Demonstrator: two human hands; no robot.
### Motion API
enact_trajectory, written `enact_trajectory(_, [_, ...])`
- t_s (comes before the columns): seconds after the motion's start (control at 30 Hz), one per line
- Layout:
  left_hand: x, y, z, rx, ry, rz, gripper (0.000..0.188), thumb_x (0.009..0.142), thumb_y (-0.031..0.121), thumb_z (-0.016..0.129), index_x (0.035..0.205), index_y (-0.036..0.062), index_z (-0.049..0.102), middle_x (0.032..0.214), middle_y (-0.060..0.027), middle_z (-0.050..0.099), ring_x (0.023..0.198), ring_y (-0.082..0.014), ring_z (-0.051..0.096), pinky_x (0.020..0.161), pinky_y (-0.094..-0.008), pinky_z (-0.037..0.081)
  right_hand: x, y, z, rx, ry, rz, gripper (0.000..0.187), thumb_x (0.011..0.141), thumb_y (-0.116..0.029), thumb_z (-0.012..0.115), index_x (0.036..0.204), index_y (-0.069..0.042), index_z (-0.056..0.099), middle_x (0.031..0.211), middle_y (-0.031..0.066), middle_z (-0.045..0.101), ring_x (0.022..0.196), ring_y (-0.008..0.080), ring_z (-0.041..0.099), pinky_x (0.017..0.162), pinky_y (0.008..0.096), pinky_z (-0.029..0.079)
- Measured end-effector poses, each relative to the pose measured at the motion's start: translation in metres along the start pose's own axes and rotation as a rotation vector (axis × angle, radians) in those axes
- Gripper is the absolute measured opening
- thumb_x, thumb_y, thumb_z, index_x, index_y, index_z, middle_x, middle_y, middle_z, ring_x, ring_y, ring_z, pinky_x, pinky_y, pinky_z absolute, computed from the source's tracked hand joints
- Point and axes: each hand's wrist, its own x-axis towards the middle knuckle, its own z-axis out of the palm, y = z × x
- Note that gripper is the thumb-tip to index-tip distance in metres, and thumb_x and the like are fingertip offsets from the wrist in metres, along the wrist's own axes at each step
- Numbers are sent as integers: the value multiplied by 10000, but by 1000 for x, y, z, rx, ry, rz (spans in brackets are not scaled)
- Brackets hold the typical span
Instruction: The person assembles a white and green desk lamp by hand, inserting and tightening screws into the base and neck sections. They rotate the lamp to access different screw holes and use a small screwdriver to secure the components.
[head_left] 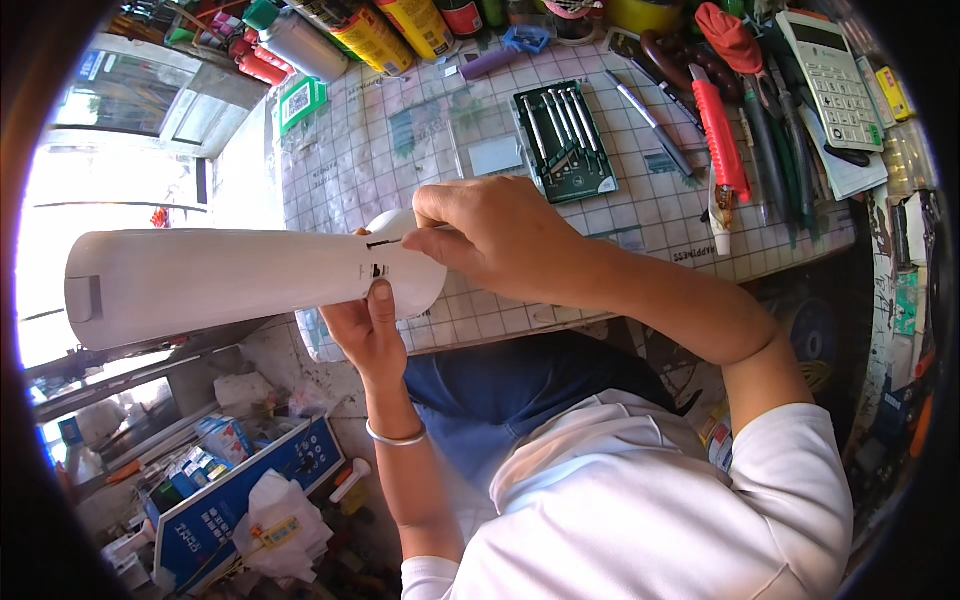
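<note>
A long white plastic appliance housing, wide at its left end and with a rounded part at its right, lies level above the table's left front edge. My left hand grips it from below near the right end, thumb pressed on its face beside a small dark marking. My right hand is closed around a small screwdriver. Only its thin dark shaft shows, with the tip at the housing's surface; the fingers hide the handle. Beyond my right hand, an open dark green case holds several small screwdrivers.
The table has a grid-patterned cover. A pen, a red utility knife, pliers and a calculator lie at the right. Spray cans line the back. A blue box of goods stands below left.
</note>
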Motion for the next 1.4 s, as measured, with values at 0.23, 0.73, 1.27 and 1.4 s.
enact_trajectory(0.23, [1,-3,-2,69,-59,39,460,931,146,500,1317,10,291,1263,-222,491,1159,-266,503,961,-383,432,0,10,14,0,275,-263,199,798,-189,657,764,-43,526,673,112,554,598,276,574,536,359,436])
enact_trajectory(0.73, [-3,-4,0,84,-74,26,469,916,122,526,1310,-2,303,1275,-205,477,1203,-279,454,1027,-411,338,-2,6,9,94,96,-4,234,857,-222,606,777,-10,546,636,139,610,554,255,590,540,328,447])
enact_trajectory(1.27, [-3,-3,0,79,-91,24,477,914,86,513,1321,1,280,1283,-206,468,1202,-275,456,1012,-405,356,7,1,-1,373,-194,246,250,850,-236,582,767,-13,661,663,110,628,610,180,586,593,327,451])
enact_trajectory(1.4, [-3,-5,2,32,-56,31,463,884,87,584,1269,-1,343,1273,-179,479,1122,-217,474,936,-345,399,10,8,-1,381,-217,227,245,855,-236,599,771,-9,642,659,51,622,607,101,544,573,264,431])
